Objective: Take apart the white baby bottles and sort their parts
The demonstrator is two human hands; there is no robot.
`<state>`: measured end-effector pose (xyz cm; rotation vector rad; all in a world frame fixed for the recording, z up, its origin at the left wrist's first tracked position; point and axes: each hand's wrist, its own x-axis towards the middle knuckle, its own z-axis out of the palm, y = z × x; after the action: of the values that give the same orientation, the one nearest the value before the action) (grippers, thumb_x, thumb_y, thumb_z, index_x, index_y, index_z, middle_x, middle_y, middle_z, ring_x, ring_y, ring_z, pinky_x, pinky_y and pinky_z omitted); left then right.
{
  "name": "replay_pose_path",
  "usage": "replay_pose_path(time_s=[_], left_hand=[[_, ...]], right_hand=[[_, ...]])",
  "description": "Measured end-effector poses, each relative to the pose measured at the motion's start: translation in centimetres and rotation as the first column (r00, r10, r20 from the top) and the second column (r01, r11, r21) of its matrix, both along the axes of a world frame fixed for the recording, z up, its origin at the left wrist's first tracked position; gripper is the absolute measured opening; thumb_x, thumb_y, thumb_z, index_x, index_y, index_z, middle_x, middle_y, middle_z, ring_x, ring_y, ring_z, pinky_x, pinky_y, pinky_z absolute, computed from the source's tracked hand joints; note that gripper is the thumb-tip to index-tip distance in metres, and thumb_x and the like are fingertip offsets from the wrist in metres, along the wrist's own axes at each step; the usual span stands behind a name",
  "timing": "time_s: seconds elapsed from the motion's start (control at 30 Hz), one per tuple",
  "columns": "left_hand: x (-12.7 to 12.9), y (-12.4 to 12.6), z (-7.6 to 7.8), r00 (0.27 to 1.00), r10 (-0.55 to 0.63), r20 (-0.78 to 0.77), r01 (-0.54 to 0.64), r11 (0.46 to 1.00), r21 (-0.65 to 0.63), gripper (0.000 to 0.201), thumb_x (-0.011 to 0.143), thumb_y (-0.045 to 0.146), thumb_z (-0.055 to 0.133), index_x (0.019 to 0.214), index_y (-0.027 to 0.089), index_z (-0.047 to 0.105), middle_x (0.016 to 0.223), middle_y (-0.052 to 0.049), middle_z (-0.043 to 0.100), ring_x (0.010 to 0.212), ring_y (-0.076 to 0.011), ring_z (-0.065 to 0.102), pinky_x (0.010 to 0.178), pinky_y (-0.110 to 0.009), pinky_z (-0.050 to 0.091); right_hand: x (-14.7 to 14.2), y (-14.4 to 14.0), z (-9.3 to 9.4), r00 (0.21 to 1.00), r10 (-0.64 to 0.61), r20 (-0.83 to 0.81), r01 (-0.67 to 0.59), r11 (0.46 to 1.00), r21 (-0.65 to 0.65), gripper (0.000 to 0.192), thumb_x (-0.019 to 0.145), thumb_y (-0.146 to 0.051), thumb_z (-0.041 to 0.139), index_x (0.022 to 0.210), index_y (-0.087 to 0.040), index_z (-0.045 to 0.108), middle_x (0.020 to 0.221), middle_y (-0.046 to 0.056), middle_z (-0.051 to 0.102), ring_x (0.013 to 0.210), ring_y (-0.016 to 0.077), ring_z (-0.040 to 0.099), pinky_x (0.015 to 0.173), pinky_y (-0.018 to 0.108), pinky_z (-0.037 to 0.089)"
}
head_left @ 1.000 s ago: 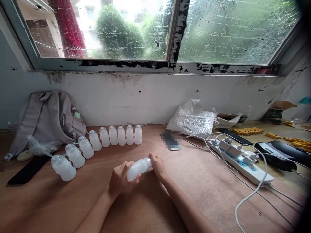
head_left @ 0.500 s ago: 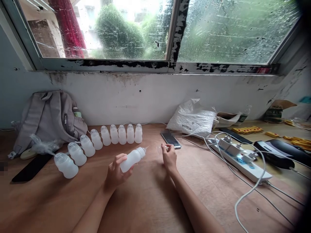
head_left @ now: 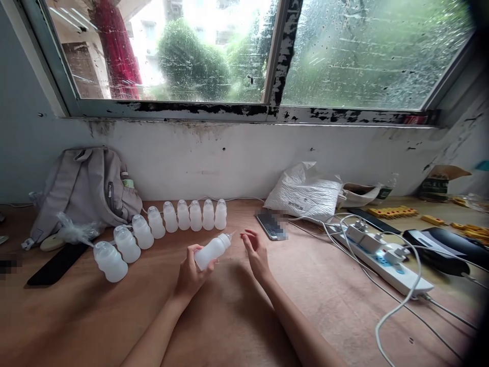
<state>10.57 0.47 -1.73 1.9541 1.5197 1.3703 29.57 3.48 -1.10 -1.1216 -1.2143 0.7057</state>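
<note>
Both forearms reach forward over the worn brown wooden tabletop [head_left: 324,290]. The left hand [head_left: 190,275] curls closed around the base of a small translucent white plastic squeeze bottle [head_left: 212,251], which tilts with its nozzle pointing up and to the right. The right hand [head_left: 256,253] hovers just beside that nozzle, fingers loosely spread and holding nothing. Beyond them, a curved row of matching white bottles [head_left: 168,229] stands near a grey fabric backpack [head_left: 86,188]. A white power strip [head_left: 382,257] lies to the right, beneath a rain-streaked window [head_left: 367,51].

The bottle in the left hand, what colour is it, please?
Translucent milky white bottle, held by the left hand; head view.
</note>
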Motion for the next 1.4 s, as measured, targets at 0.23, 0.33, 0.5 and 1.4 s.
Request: replay_pose_path(time_s=[0.23, 0.33, 0.5, 1.4], left_hand=[[0.7, -0.3, 0.0, 0.955, -0.295, -0.042, 0.291, 0.953, -0.08, 0.05, 0.065, 0.036, 0.061, 0.108, 0.026, 0.038, 0.095, -0.003, 0.062, 0.077, -0.0217, 0.06, 0.066, -0.031, 0.046], [1.3, -0.4, -0.2, 0.951, -0.284, -0.118, 0.269, 0.955, -0.128, 0.046, 0.064, 0.036, 0.06, 0.107, 0.026, 0.047, 0.094, -0.003, 0.063, 0.079, -0.0228, 0.06, 0.067, -0.033, 0.046], [2.5, -1.1, -0.1, 0.969, -0.245, -0.02, 0.235, 0.946, -0.223, 0.034, 0.064, 0.041, 0.06, 0.091, 0.021, 0.056, 0.071, -0.002, 0.062, 0.06, -0.0164, 0.057, 0.055, -0.026, 0.043], [3.4, -1.8, -0.6, -0.029, 0.197, 0.98, 0.975, 0.222, -0.016, 0.049, 0.074, 0.052, 0.04, 0.088, 0.007, 0.055, 0.051, 0.004, 0.044, 0.028, 0.0011, 0.018, 0.03, -0.015, 0.007]], right_hand=[[-2.8, -1.2, 0.0, 0.739, 0.245, -0.628, -0.433, 0.887, -0.163, 0.024, 0.071, -0.038, 0.059, 0.09, -0.023, 0.054, 0.093, 0.006, 0.063, 0.088, 0.0207, 0.059, 0.073, 0.032, 0.047], [-2.7, -1.1, -0.5, 0.724, 0.194, -0.662, -0.391, 0.906, -0.161, 0.022, 0.066, -0.031, 0.065, 0.084, -0.022, 0.055, 0.09, 0.006, 0.063, 0.086, 0.0206, 0.06, 0.073, 0.033, 0.047], [-3.2, -1.2, -0.4, 0.706, 0.145, -0.693, -0.381, 0.903, -0.199, 0.02, 0.064, -0.029, 0.066, 0.073, -0.021, 0.05, 0.067, 0.002, 0.063, 0.068, 0.02, 0.063, 0.064, 0.033, 0.048], [-1.9, -1.7, 1.7, 0.683, 0.464, -0.563, -0.604, 0.793, -0.078, 0.032, 0.065, -0.036, 0.063, 0.092, -0.022, 0.056, 0.085, 0.002, 0.063, 0.071, 0.0155, 0.059, 0.065, 0.027, 0.046]])
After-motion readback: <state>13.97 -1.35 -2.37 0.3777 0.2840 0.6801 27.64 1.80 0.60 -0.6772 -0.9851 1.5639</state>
